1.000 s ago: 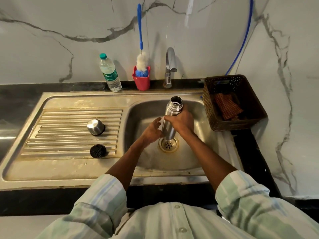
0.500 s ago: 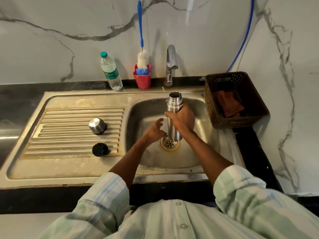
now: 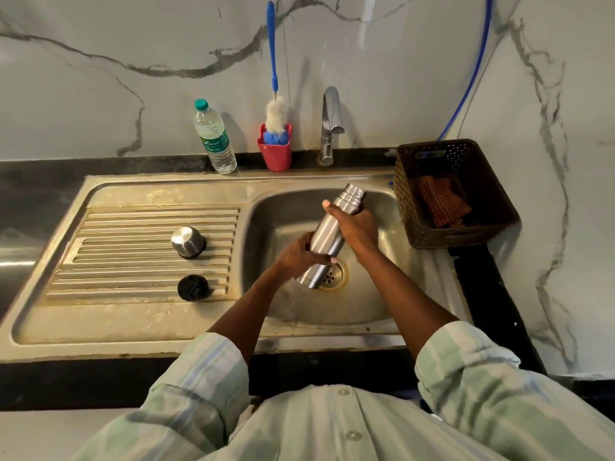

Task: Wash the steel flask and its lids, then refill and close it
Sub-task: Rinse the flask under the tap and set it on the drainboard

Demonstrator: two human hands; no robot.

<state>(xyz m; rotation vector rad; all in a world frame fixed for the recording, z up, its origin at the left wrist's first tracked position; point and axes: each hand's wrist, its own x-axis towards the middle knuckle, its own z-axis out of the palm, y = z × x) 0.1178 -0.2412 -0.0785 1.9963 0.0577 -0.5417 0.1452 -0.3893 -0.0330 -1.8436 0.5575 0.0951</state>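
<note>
The open steel flask (image 3: 327,237) is tilted over the sink basin (image 3: 279,214), its threaded mouth up and to the right, its base near the drain. My right hand (image 3: 357,227) grips its upper body. My left hand (image 3: 299,257) wraps around its lower body from the left. The steel cup lid (image 3: 187,241) stands upside down on the ribbed drainboard (image 3: 133,247). The black inner lid (image 3: 193,287) lies on the same drainboard, nearer the front.
The tap (image 3: 330,124) stands behind the basin, with no water running. A plastic water bottle (image 3: 214,138) and a red holder with a blue-handled bottle brush (image 3: 275,141) stand at the back. A brown basket (image 3: 456,194) holding a checked cloth sits on the right.
The flask has gone from upright to tilted, mouth swung to the right. My left hand has closed around its lower body.
</note>
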